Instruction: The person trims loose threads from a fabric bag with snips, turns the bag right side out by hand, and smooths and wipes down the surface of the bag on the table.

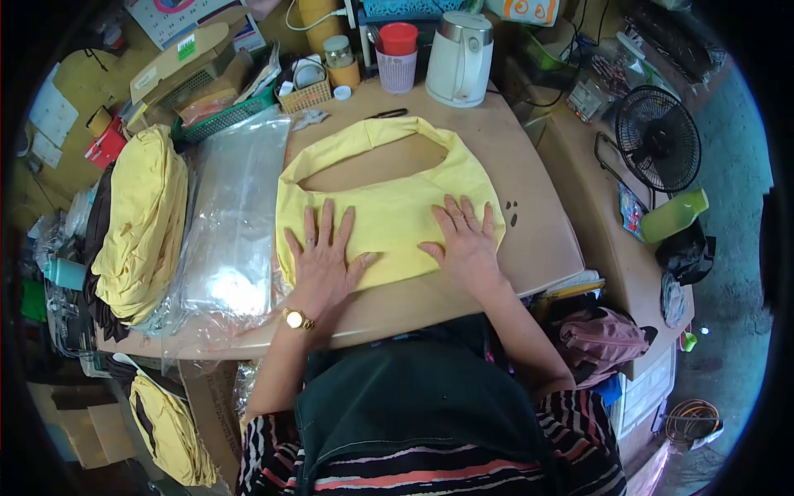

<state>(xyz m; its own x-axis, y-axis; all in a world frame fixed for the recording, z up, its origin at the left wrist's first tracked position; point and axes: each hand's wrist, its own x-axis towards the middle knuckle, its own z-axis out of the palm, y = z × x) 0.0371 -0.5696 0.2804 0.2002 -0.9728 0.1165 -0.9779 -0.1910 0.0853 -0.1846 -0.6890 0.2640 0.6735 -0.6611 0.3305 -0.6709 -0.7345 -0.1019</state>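
Observation:
A yellow fabric shoulder bag (389, 207) lies flat on the tan table (538, 240), its wide strap looped away from me at the top. My left hand (322, 258) presses on the bag's lower left part with fingers spread; a gold watch (296, 319) is on that wrist. On the lower right part rests my right hand (467, 244), palm down, its fingers also apart. Neither hand grips anything. The cloth under both palms is hidden.
Left of the bag lies a stack of clear plastic sleeves (231, 215), then a pile of folded yellow fabric (142, 223). Behind stand a white electric kettle (461, 59), a lilac cup (397, 70) and a green basket (227, 124). A black fan (659, 139) is at right.

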